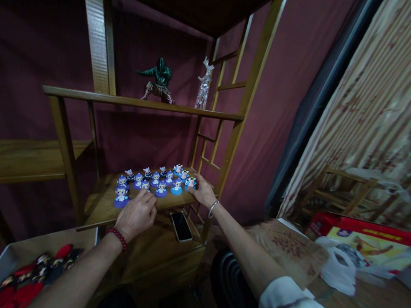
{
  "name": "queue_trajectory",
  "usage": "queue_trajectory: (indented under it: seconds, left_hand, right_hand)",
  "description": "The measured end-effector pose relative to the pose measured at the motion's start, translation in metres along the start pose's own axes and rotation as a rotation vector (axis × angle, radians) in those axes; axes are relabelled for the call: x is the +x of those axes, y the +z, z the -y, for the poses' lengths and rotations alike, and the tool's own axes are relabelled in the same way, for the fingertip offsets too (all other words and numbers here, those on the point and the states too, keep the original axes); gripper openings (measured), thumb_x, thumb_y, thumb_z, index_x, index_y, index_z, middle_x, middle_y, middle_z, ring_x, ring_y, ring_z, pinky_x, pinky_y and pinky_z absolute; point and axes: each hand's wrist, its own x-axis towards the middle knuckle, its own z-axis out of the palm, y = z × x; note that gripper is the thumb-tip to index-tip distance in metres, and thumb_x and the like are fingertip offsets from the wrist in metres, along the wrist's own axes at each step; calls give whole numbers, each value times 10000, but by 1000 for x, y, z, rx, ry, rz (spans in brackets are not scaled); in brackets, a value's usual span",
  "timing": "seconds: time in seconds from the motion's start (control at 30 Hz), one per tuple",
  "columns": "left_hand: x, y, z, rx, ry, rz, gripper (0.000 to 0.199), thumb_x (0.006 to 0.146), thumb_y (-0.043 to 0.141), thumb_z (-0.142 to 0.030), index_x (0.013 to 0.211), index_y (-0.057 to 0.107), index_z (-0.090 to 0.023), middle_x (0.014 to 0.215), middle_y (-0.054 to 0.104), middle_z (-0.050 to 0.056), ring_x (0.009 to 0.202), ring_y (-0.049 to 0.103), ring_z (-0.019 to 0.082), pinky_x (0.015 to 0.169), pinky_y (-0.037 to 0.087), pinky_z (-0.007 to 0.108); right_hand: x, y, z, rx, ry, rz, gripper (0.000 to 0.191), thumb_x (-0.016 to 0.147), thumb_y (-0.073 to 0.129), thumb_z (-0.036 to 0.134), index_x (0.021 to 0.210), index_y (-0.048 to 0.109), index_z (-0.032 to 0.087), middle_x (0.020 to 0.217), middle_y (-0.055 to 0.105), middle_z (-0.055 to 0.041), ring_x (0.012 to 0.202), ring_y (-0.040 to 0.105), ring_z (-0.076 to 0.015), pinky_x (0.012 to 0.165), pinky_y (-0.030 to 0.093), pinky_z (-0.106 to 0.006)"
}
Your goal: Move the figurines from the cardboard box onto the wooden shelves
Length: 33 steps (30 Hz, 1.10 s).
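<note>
Several small figurines on purple, blue and black bases stand in rows on a wooden shelf [104, 202]. My left hand [138, 212] is at the front row, its fingers closed round the lower part of a white figurine [145, 185]. At the right end of that row, my right hand [202, 191] has its thumb and fingers around a blue-and-white figurine [190, 183]. Left of my left hand stands a figurine on a purple base [121, 197]. Between my hands are a purple-based figurine [161, 189] and a light-blue-based one [176, 187].
Below the shelf lies a black phone [181, 226]. An open box [50, 240] with red and black items is at lower left. A green statue [160, 78] and a clear one [204, 84] stand above. At right are a red box [373, 230] and a plastic bag [338, 269].
</note>
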Motion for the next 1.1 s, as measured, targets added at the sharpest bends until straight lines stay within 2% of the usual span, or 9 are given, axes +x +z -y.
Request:
queue_trajectory:
  seconds: [0.33,0.57,1.1]
  left_hand:
    - [0,-1,-1,1,-14,35,169,777,389,-93,763,541,-166,792,547,68,902,474,198,763,473,318]
    - [1,-1,-1,-4,-9,22,165,771,399,-90,774,549,-160,791,551,70,896,474,201,758,473,319]
    - [0,1,0,2,18,-15,175,760,405,-79,771,558,-162,777,552,69,881,478,194,753,471,311]
  right_hand:
    - [6,6,8,-159,85,33,455,693,610,394,1097,521,203,917,653,-51,815,608,-191,708,452,-286]
    - [5,6,7,-148,73,45,402,699,600,368,1061,526,208,867,655,-31,769,605,-170,675,441,-264]
    - [2,5,6,-176,43,20,402,698,591,351,1069,518,214,865,655,-37,802,607,-192,691,442,-278]
